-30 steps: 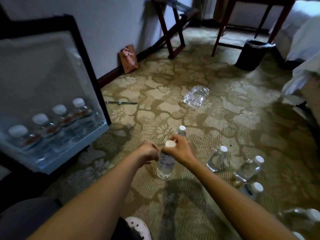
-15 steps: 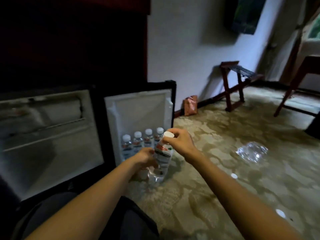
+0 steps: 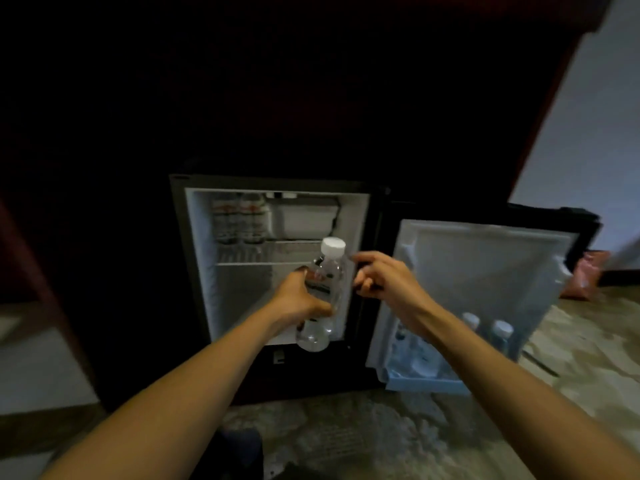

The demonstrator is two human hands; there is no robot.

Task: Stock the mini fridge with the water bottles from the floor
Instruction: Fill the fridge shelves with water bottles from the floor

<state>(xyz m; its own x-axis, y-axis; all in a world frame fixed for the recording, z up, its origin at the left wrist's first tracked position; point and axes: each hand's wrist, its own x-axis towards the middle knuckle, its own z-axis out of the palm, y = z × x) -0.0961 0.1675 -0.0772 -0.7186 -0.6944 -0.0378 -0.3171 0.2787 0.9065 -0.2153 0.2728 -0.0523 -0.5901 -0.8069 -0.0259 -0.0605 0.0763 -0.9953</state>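
Note:
The mini fridge [image 3: 356, 216] stands open in a dark cabinet, its door [image 3: 485, 271] swung to the right. My left hand [image 3: 298, 299] grips a clear water bottle [image 3: 327, 271] with a white cap, upright in front of the lower compartment. My right hand [image 3: 384, 278] hovers just right of the bottle with loosely curled fingers, holding nothing. Two bottles [image 3: 239, 218] stand on the upper shelf at the left. Several more bottles [image 3: 485, 330] sit in the door rack, partly hidden by my right forearm.
A wire shelf [image 3: 270, 252] splits the fridge interior; a small freezer box [image 3: 304, 218] sits at the top right. Patterned carpet [image 3: 381, 434] lies in front. An orange bag [image 3: 585, 278] leans against the wall to the right of the door.
The view swung from the floor bottles to the fridge front. My left hand has carried the bottle up toward the fridge opening. My right hand has let go of its cap.

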